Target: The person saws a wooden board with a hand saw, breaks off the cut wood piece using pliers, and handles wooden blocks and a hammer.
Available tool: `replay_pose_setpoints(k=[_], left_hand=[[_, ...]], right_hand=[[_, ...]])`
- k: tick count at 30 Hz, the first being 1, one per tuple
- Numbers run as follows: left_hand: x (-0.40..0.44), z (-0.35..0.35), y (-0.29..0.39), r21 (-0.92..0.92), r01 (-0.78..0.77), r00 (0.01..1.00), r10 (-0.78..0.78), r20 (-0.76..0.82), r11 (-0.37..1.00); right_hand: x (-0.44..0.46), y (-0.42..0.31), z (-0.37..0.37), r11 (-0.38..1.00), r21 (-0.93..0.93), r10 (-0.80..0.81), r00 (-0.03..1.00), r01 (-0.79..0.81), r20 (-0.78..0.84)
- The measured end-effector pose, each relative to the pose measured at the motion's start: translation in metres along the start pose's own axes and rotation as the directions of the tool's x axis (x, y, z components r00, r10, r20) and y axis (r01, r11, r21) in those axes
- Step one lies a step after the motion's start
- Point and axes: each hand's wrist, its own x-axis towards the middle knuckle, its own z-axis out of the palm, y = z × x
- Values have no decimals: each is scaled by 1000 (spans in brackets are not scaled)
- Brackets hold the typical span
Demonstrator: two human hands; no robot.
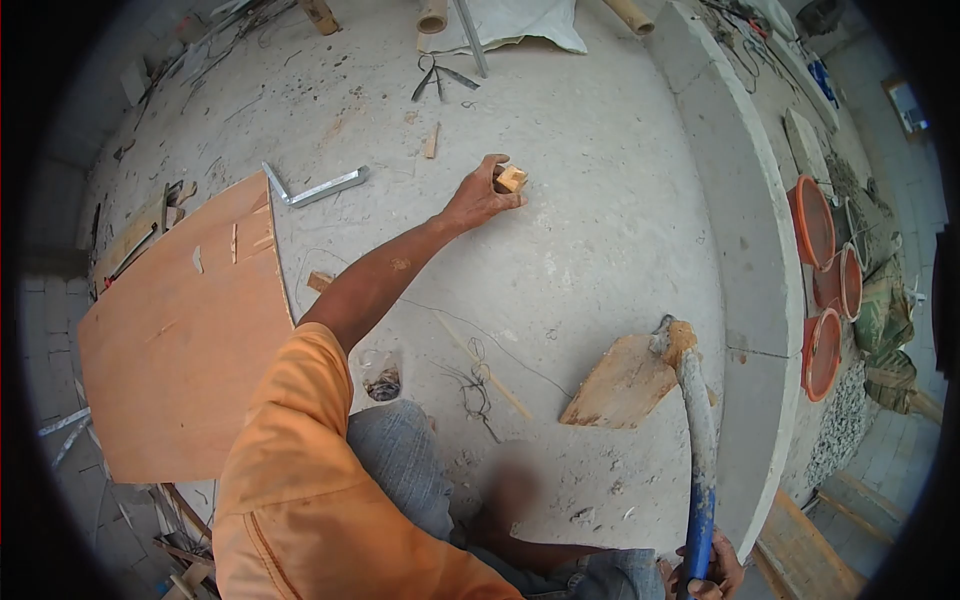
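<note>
The work in hand is judged to be at an early, gathering stage. The left grip [482, 197], at the end of the extended left arm, is clasped around a small wood block [512, 179] over the far middle of the concrete floor [600, 150]; whether the block is fully clear of the floor cannot be told. The right grip [722, 575], at the near right edge, is wrapped around the blue lower end of a long-handled tool [698, 425]. The tool is propped with its head on the floor, to the left of the low concrete wall [735, 260]; its broad, flat blade [620, 385] points toward the left. Completed, as far as can be seen: both items are secured, one in each grip, and the head is seated at the far end of the handle. Not completed: the block and the tool are well apart, with no contact between them, and any operation that uses the two together is judged to be outstanding. The fit of the head on the handle cannot be verified at this viewing angle. Loose stock lies unused: a second block [320, 281] beside the left forearm, a thin wood offcut [431, 140] farther away, and a plywood sheet [180, 350] on the left bearing several slivers.
</note>
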Motion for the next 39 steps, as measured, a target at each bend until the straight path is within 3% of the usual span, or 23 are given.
replay_pose_setpoints(k=[6,9,22,28,30,31,33,36,37,39], left_hand=[[23,-7,-18,125,-210,973,195,122,970],[16,-14,7,34,-98,990,94,109,995],[2,-21,1,3,-46,988,46,145,999],[-17,-32,-7,16,-106,994,106,7,994],[-32,-40,-9,-63,-81,981,68,-184,995],[-47,-44,6,-69,-80,980,65,-188,994],[-83,-54,48,-281,-39,985,-10,-171,959],[-156,-61,118,-448,56,972,54,230,892],[-181,-62,136,-494,75,925,125,360,866],[-221,-62,163,-408,-62,756,309,577,911]], right_hand=[[-6,3,0,1000,5,9,1000,-9,-23],[-8,5,2,1000,9,7,999,-7,-34],[-3,-7,17,998,15,-55,998,55,-32],[-2,-23,39,992,30,-120,992,121,-43],[-2,-29,52,987,39,-153,987,154,-43],[0,-34,60,985,37,-167,985,168,-39],[4,-41,69,981,9,-194,981,194,-8],[11,-55,82,964,-17,-263,963,265,66],[12,-59,86,955,7,-296,950,297,99],[15,-66,85,937,39,-350,927,348,135]])
